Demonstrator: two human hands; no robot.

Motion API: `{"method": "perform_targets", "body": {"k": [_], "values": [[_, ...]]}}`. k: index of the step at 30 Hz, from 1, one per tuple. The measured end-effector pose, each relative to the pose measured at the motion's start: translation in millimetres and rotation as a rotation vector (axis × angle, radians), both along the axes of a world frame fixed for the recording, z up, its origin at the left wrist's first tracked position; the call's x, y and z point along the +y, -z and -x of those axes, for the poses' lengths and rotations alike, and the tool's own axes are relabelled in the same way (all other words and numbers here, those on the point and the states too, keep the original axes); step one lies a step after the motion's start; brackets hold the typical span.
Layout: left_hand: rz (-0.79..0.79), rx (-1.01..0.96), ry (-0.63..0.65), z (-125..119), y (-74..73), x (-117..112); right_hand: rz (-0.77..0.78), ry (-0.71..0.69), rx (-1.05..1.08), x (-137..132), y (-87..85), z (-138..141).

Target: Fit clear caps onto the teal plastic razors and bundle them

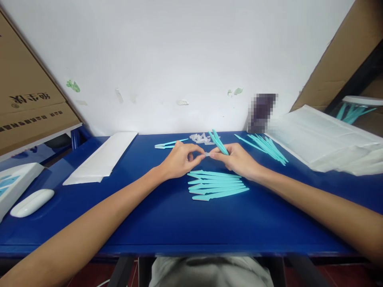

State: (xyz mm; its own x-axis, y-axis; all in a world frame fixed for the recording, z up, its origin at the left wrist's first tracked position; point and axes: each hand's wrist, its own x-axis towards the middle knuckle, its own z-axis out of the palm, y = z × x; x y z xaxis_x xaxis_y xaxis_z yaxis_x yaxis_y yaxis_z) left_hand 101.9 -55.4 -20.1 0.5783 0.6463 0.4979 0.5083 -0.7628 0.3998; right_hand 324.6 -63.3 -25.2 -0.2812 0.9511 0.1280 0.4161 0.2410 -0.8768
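Note:
My right hand (236,159) is closed around a teal plastic razor stick (218,142), which points up and away. My left hand (179,159) pinches a small clear cap (207,154) at the stick's near end, fingertips of both hands meeting there. Just below the hands, several teal sticks (217,185) lie side by side in a neat row on the blue table (167,215). A little heap of clear caps (201,138) sits behind the hands.
More teal sticks (266,146) lie loose at the right, next to white plastic bags (323,139). Two sticks (170,144) lie behind the left hand. A white flat pack (101,157), a white mouse (31,202) and cardboard boxes (26,99) are at the left.

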Motion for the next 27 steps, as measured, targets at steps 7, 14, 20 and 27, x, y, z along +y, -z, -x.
{"method": "perform_targets", "body": {"k": [7,14,20,27], "values": [[0.282,-0.133,-0.039,2,3.4,0,-0.018,-0.020,-0.063,-2,-1.1,0],[0.204,0.026,-0.058,8,7.4,12,-0.131,-0.118,-0.379,-1,-8.0,-11],[0.161,0.136,-0.073,11,7.4,16,-0.249,-0.296,-0.697,2,-11.7,-39],[0.204,0.120,-0.066,11,7.7,13,-0.416,-0.335,-0.868,4,-12.6,-37]]}}
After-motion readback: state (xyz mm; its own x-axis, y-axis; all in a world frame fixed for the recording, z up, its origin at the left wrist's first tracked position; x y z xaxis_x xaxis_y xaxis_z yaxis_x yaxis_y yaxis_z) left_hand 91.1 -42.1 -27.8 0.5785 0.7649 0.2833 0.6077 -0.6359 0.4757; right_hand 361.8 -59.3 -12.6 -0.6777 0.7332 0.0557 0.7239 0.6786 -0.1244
